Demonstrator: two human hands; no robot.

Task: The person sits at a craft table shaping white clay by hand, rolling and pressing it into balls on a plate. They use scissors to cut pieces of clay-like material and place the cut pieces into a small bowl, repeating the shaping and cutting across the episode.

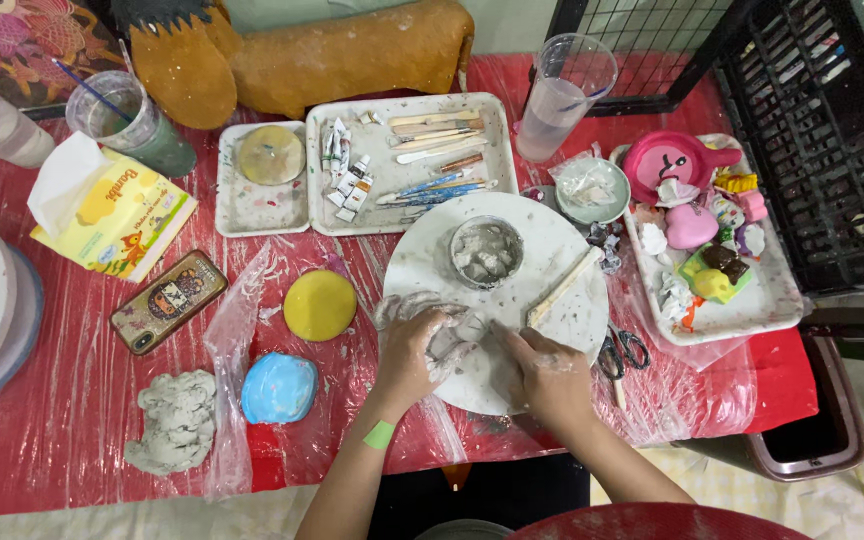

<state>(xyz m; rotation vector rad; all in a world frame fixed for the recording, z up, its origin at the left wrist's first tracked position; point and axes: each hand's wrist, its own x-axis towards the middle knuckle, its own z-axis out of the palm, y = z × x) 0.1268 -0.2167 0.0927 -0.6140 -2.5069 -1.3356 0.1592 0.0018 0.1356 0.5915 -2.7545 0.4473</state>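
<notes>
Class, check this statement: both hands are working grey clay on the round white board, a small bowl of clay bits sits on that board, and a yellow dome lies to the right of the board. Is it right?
Not quite. The head view shows the yellow dome lying left of the round white board, not right. The rest holds: the left hand and right hand work the grey clay, and the small bowl of clay bits sits on the board.

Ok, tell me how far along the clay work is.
Done: a small clay bowl stands formed on the round board. In hand: the left hand presses a grey clay piece on the board, with the right hand beside it. Left: a clay lump lies unshaped, and the paint tubes lie in their tray.
</notes>
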